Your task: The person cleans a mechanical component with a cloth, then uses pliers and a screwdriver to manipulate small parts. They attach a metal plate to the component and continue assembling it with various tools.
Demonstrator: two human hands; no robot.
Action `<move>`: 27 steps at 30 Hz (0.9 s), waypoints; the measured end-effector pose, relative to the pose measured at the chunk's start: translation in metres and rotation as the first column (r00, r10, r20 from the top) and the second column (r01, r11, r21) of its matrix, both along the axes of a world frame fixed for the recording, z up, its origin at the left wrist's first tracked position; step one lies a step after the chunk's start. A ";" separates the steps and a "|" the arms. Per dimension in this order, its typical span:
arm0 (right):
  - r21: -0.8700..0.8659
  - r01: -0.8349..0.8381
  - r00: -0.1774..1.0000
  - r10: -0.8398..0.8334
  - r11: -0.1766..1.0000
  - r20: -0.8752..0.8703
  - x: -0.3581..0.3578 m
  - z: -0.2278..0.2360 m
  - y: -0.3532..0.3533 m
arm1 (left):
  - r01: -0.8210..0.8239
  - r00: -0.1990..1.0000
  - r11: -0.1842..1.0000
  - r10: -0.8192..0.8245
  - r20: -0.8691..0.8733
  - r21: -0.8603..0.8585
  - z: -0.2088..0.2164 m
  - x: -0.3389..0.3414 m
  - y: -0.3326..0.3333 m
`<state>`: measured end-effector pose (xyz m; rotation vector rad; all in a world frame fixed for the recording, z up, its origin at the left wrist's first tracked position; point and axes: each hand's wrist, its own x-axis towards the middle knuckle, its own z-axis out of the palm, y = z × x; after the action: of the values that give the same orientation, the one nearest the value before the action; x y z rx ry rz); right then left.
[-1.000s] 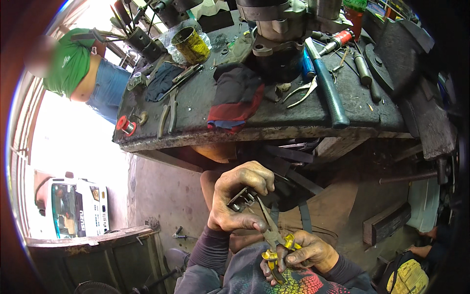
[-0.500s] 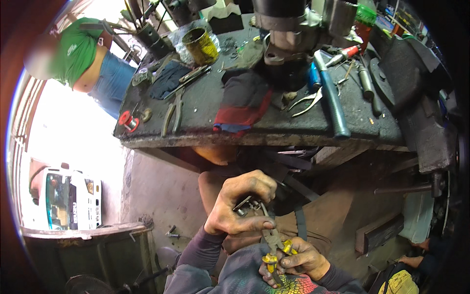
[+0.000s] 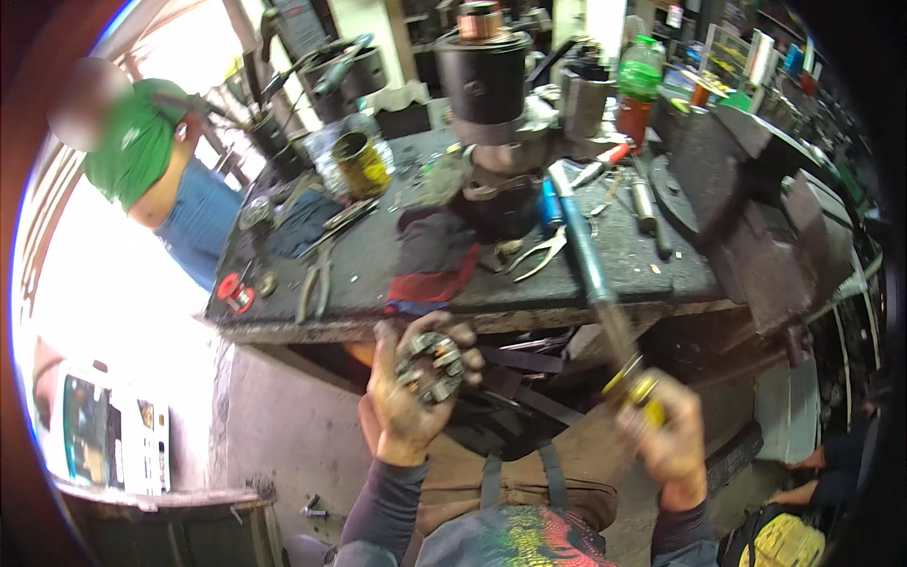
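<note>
A cloth [image 3: 430, 260] lies on the workbench [image 3: 378, 283], with pliers [image 3: 316, 283] to its left. A vise [image 3: 756, 217] sits at the right end.

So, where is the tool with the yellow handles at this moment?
In the head view, the yellow-handled tool is at lower right, gripped in the right hand below the workbench edge; the left hand holds a metal part.

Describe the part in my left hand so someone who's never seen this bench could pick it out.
Find the dark, cluttered workbench; just below its front edge the left hand is raised. In its fingers sits a small round metal part ringed with blocky segments. Unlike the loose pliers and rag on the bench, it is grey, greasy and held.
</note>
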<state>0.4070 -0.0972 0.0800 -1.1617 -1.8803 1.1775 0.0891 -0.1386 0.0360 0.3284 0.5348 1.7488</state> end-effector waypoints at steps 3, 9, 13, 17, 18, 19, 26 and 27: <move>0.620 0.127 0.854 -0.404 0.774 0.329 -0.014 0.013 0.078 | 0.080 0.993 0.996 -0.077 0.091 -0.028 0.012 0.001 0.017; 0.735 -0.040 0.686 -0.517 0.677 0.513 -0.051 0.009 0.187 | 0.084 0.997 0.992 -0.083 0.007 -0.097 0.034 -0.027 0.059; 0.595 0.109 0.865 -0.371 0.796 0.337 -0.069 0.055 0.165 | 0.032 0.996 0.985 -0.045 -0.073 -0.172 0.074 -0.049 0.076; -0.339 -0.194 0.960 0.108 0.921 -0.257 -0.118 0.124 0.106 | 0.045 0.989 0.992 -0.061 -0.134 -0.116 0.147 -0.044 0.076; -0.515 -0.333 0.897 0.096 0.790 -0.433 -0.134 0.137 0.096 | 0.095 0.987 0.993 -0.103 -0.122 -0.074 0.166 -0.041 0.076; -0.581 -0.398 0.827 0.003 0.710 -0.563 -0.152 0.148 0.086 | 0.144 0.988 0.983 -0.149 -0.038 -0.116 0.184 -0.037 0.075; -0.407 -0.348 0.833 0.080 0.845 -0.547 -0.194 0.226 0.093 | 0.262 0.762 0.944 -0.329 -0.558 -0.198 0.239 -0.081 0.102; -0.194 -0.279 0.900 0.186 0.940 -0.395 -0.191 0.236 0.096 | 0.372 0.690 0.905 -0.418 -0.591 -0.206 0.242 -0.095 0.105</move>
<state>0.2157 -0.0012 0.3162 -0.7709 -1.6426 1.6772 -0.0062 -0.0331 0.2785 0.9295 0.9236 1.1603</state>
